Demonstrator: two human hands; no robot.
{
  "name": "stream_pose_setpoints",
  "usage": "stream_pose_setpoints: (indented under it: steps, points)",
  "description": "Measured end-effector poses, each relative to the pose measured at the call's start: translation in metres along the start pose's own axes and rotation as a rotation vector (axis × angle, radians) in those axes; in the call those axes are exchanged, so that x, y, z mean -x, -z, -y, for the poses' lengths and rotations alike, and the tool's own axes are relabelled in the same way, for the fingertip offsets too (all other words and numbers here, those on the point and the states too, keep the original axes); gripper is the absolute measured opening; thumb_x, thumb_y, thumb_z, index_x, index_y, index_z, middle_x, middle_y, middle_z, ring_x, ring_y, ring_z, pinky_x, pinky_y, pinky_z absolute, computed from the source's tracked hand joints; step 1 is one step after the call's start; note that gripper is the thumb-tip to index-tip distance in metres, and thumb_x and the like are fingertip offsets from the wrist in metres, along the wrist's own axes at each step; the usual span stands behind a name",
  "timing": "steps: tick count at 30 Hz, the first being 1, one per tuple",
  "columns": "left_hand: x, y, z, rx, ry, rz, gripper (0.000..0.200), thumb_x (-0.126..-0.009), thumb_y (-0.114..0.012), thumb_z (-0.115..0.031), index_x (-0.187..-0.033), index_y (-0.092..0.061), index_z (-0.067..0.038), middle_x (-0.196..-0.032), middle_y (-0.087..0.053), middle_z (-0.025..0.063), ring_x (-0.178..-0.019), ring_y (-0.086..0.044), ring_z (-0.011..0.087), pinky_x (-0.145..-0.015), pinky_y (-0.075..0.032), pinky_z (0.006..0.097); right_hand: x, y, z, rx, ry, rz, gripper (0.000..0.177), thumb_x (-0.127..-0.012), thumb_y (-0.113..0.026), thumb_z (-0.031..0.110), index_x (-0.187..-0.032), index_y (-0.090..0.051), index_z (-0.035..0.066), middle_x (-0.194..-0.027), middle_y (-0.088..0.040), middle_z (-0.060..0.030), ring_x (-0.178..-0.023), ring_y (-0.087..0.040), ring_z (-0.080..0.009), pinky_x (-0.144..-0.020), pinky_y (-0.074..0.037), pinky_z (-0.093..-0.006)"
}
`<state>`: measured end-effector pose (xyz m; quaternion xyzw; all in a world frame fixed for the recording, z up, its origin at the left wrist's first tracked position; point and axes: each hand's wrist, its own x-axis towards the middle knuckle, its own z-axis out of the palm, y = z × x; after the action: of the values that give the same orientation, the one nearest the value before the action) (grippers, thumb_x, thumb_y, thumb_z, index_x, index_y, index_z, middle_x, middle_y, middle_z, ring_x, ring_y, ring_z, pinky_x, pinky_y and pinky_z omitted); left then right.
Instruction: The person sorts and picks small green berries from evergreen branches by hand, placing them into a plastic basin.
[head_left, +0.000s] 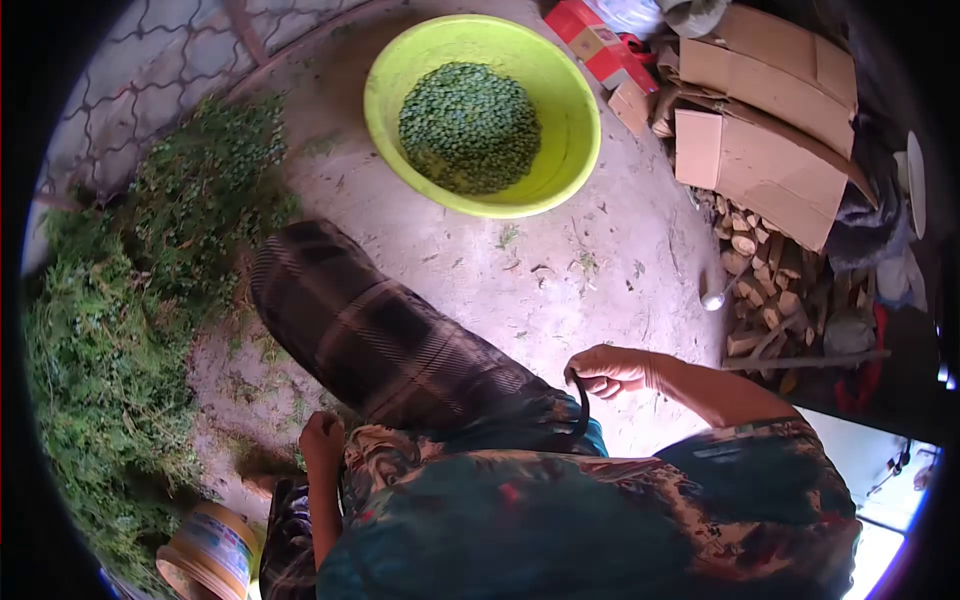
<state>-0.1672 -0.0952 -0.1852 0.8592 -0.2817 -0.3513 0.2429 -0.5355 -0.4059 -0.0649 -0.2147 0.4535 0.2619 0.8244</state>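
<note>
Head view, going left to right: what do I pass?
First the heap of green plants → left hand → yellow-green basin of green peas → right hand, curled on a dark curved strip → cardboard pieces above stacked firewood.

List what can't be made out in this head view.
Head view:
Left hand: fisted beside the plaid-clad leg; its own fingers hide whatever it may grip.
Right hand: closed on a dark curved strip; lower end lost against the clothing, kind unclear.
Tin: cut by the bottom edge, label too small.
Green bits in the basin: too small to identify.
</note>
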Motion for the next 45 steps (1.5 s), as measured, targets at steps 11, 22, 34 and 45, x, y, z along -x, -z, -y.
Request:
stream_pose_setpoints:
  steps: [11, 22, 34, 45]
  points:
    - [-0.005, -0.006, 0.012, -0.049, -0.021, 0.043, 0.014, -0.072, -0.063, -0.016, -0.082, -0.062, -0.005, -0.075, -0.064, 0.0128, -0.071, -0.063, 0.0296, -0.066, -0.049, 0.0379, 0.004, -0.004, 0.037, 0.313, -0.151, 0.197, 0.022, -0.090, -0.058, 0.036, -0.093, -0.057, 0.014, -0.056, -0.032, 0.0087, -0.044, -0.024, -0.0022, -0.038, -0.021, -0.0184]
    - [-0.008, -0.051, 0.076, -0.405, -0.248, -0.100, 0.029, -0.084, -0.054, -0.030, -0.080, -0.062, -0.003, -0.075, -0.063, 0.0173, -0.067, -0.061, 0.0353, -0.063, -0.048, 0.0447, -0.059, 0.033, 0.043, 0.967, -0.007, 0.010, 0.015, -0.088, -0.055, 0.021, -0.087, -0.063, 0.008, -0.080, -0.060, -0.0053, -0.074, -0.054, -0.0176, -0.068, -0.046, -0.0347]
    - [-0.013, 0.003, 0.000, 0.019, 0.119, -0.228, 0.015, -0.079, -0.056, -0.016, -0.090, -0.062, -0.006, -0.082, -0.063, 0.0178, -0.080, -0.061, 0.0370, -0.070, -0.048, 0.0455, -0.124, -0.077, 0.198, 0.548, 0.491, -0.298, 0.013, -0.085, -0.057, 0.025, -0.082, -0.052, 0.014, -0.052, -0.041, 0.0020, -0.037, -0.036, -0.0076, -0.032, -0.027, -0.0227]
    - [-0.034, 0.168, -0.200, 0.376, -0.557, -0.876, 0.016, -0.083, -0.061, -0.010, -0.096, -0.060, -0.001, -0.091, -0.062, 0.0136, -0.078, -0.061, 0.0300, -0.070, -0.049, 0.0362, -0.115, -0.268, 0.292, 0.127, 0.577, 0.594, 0.015, -0.092, -0.052, 0.025, -0.094, -0.051, 0.011, -0.077, -0.053, -0.0006, -0.059, -0.050, -0.0091, -0.053, -0.047, -0.0248]
